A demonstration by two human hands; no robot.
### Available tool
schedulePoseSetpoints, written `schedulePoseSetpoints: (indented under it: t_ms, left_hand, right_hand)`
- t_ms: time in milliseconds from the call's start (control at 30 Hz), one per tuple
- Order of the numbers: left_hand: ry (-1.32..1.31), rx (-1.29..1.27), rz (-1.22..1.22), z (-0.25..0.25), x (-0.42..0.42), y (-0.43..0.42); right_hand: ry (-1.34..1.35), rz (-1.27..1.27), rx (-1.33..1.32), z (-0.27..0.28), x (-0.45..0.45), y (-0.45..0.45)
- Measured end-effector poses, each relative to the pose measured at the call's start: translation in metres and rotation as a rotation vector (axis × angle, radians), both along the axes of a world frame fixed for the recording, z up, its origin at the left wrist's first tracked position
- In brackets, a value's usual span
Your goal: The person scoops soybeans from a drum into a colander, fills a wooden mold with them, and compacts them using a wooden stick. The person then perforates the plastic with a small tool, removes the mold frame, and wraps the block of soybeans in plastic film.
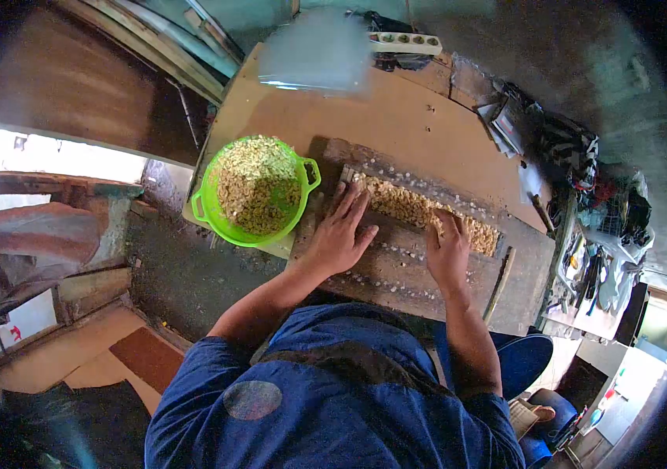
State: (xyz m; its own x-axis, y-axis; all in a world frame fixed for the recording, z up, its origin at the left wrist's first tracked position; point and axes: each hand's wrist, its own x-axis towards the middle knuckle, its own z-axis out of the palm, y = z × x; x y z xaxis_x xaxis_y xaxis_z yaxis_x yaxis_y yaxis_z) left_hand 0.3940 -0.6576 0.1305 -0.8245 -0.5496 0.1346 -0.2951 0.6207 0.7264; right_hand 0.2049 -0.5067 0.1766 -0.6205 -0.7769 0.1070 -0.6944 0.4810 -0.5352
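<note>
A long wooden mould lies on the table, its narrow trough filled with a light brown, chunky mixture. My left hand rests with spread fingers at the left end of the trough, fingertips by its edge. Farther right, my right hand touches the mixture with bent fingertips; whether a bit is pinched there is hidden. To the left of the mould stands a bright green basin with handles, holding more of the mixture, paler at the top. White specks dot the wood on both sides of the trough.
A clear plastic container or bag is at the table's far edge, beside a pale strip with round holes. A thin stick lies right of the trough. Papers and bags crowd the right side. A blue stool stands below.
</note>
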Motion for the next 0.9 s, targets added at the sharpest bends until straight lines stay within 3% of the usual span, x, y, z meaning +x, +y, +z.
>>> schedulePoseSetpoints:
  t_ms: [100, 200, 333, 400, 467, 600, 733, 800, 900]
  left_hand:
    - [-0.16, -0.182, -0.006, 0.011, -0.001, 0.003]
    - [-0.225, -0.173, -0.1, 0.013, 0.002, 0.004]
    - [-0.102, -0.074, -0.109, -0.006, 0.001, 0.011]
    - [-0.107, -0.284, -0.265, -0.014, 0.005, 0.009]
    - [-0.115, -0.221, -0.244, -0.014, 0.008, 0.011]
    - [-0.109, 0.001, -0.21, -0.01, 0.021, 0.011]
    - [-0.021, -0.018, -0.155, 0.01, 0.033, 0.006]
    - [0.025, 0.037, 0.002, 0.012, 0.032, 0.004]
    - [0.013, 0.042, -0.02, 0.005, 0.032, 0.001]
  right_hand:
    - [-0.002, 0.057, -0.007, 0.005, 0.006, -0.012]
    - [0.048, 0.151, -0.016, 0.007, 0.017, -0.032]
    - [0.091, 0.333, 0.054, 0.006, 0.033, -0.066]
    - [0.134, 0.401, 0.11, 0.003, 0.038, -0.082]
    - [0.107, 0.559, 0.14, -0.001, 0.04, -0.092]
    - [0.116, 0.578, 0.192, -0.012, 0.036, -0.088]
    - [0.194, 0.577, 0.268, -0.015, 0.031, -0.077]
    - [0.197, 0.565, 0.306, -0.01, 0.032, -0.078]
    - [0.134, 0.566, 0.25, -0.003, 0.035, -0.087]
